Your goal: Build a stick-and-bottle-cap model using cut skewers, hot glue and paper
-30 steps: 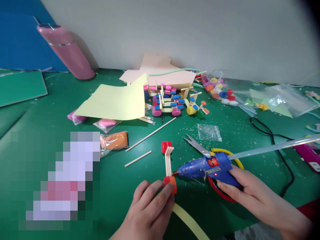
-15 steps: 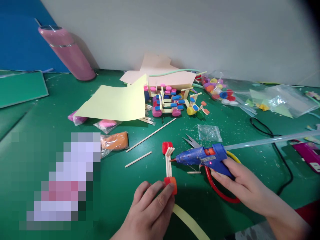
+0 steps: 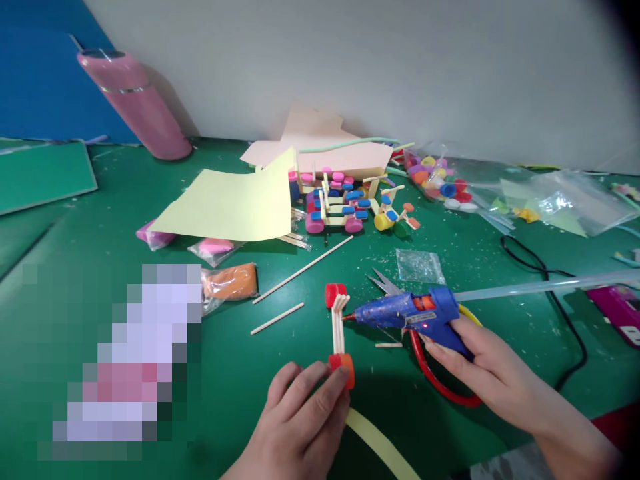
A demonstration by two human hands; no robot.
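Observation:
A small stick frame stands on the green table, with a red cap at its far end and red and orange caps at its near end. My left hand has its fingers closed on the near caps. The blue glue gun is gripped in my right hand, and its copper tip is at the right side of the sticks, close to their middle. Scissors with red and yellow handles lie partly under the gun and right hand.
Loose sticks and wrapped orange clay lie left of centre. Behind are yellow paper, small wheeled models and a bag of caps. A pink bottle leans at the wall. A black cord runs at right.
The glue gun in my right hand has shifted slightly to the right, its tip a little away from the sticks. My left hand and the frame have stayed in place.

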